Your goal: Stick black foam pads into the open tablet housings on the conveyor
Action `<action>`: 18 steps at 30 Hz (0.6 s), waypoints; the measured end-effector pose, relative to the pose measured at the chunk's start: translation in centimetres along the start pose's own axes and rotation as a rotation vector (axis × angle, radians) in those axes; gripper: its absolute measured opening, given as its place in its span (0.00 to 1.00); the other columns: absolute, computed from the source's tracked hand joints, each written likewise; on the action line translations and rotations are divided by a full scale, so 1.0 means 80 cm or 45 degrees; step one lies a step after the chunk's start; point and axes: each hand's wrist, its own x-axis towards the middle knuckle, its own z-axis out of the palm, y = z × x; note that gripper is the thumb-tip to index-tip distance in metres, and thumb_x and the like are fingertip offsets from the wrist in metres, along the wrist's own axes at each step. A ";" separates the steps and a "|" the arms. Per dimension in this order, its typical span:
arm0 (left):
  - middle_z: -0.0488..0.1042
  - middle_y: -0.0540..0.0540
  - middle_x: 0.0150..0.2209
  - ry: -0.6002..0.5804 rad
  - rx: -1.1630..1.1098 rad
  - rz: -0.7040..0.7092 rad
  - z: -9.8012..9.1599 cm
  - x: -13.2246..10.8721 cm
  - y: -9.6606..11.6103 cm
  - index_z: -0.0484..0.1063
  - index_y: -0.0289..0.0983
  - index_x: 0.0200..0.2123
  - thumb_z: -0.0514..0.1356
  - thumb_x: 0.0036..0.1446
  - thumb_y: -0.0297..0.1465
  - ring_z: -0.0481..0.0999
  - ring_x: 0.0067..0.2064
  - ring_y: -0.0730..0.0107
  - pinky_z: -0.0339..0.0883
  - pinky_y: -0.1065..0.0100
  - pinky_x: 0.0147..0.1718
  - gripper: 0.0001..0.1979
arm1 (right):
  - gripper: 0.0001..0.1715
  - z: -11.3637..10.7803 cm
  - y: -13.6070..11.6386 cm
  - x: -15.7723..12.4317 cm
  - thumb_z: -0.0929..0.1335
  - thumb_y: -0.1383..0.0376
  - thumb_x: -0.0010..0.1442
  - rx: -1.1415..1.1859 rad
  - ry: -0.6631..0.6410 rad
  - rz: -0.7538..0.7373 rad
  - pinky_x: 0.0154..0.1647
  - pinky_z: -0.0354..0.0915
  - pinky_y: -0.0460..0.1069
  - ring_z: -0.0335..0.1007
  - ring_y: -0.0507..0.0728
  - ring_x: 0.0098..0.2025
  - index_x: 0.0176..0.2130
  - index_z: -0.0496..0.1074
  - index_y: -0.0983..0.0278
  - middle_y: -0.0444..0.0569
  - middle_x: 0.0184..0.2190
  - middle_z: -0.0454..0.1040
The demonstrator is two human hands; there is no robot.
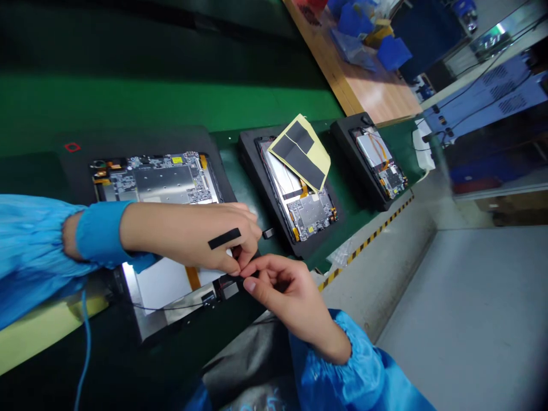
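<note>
A green conveyor belt runs across the view, with a gray floor below its yellow-and-black hazard-striped edge. Beyond it, a wooden counter carries blue bags. Three opened tablets sit in black fixtures on the belt. The nearest tablet shows its metal-shielded circuit board and, past the forearm lying across it, a white panel with an orange ribbon. The middle tablet has a yellow-backed sheet of black tape pieces lying on it, and the far tablet lies just beyond.

Both arms wear blue smock sleeves. The left hand reaches in from the left, over the nearest tablet, with a black tape strip stuck across its back. The right hand comes up from below. Their fingertips meet just above the nearest tablet's fixture, both nearly closed in a pinch on a small dark piece, too small and hidden to make out. A small black object lies on the belt just beside the left hand.
</note>
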 end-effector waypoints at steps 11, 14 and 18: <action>0.75 0.55 0.30 -0.009 0.008 -0.018 0.002 0.000 0.001 0.77 0.40 0.28 0.68 0.58 0.19 0.71 0.37 0.70 0.60 0.67 0.49 0.11 | 0.04 0.010 0.014 -0.010 0.71 0.68 0.64 -0.312 0.061 -0.442 0.23 0.57 0.42 0.57 0.46 0.22 0.36 0.77 0.66 0.37 0.21 0.64; 0.75 0.55 0.30 0.000 0.011 -0.028 0.003 0.000 -0.001 0.77 0.39 0.28 0.69 0.57 0.19 0.71 0.37 0.70 0.60 0.66 0.49 0.11 | 0.04 0.008 0.010 -0.010 0.71 0.68 0.65 -0.358 -0.036 -0.461 0.24 0.58 0.41 0.56 0.46 0.22 0.37 0.77 0.66 0.36 0.21 0.62; 0.76 0.55 0.31 -0.010 0.013 -0.029 0.003 0.000 -0.004 0.78 0.40 0.28 0.68 0.58 0.20 0.72 0.37 0.69 0.60 0.65 0.49 0.11 | 0.04 0.006 0.008 -0.006 0.70 0.69 0.67 -0.472 0.005 -0.469 0.25 0.59 0.41 0.58 0.46 0.23 0.40 0.78 0.67 0.37 0.23 0.63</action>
